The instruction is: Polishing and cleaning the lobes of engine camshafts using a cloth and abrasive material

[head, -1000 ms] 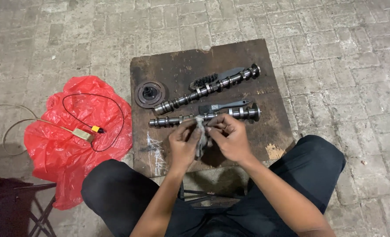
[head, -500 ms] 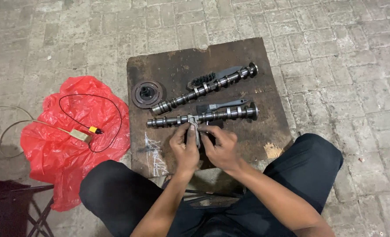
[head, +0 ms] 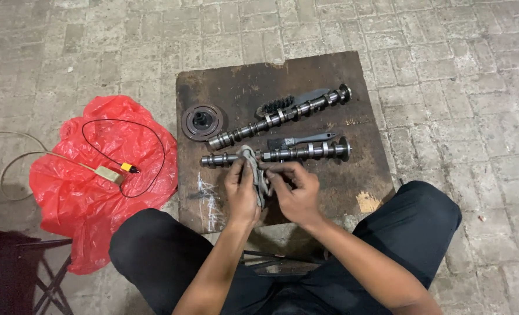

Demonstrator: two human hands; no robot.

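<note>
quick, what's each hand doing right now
left hand: closed on the grey rag draped over the near camshaft
right hand: closed, pinching the same rag

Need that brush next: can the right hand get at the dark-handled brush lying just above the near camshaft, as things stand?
Probably yes. The brush lies in the open on the board, just past the near camshaft, uncovered. The right hand is close below, though its fingers pinch the rag.

You look steeply down from your head-worn camera, fairly close. The dark, worn wooden board (head: 236, 87) fills mid-frame. Your knees sit along the bottom edge.
</note>
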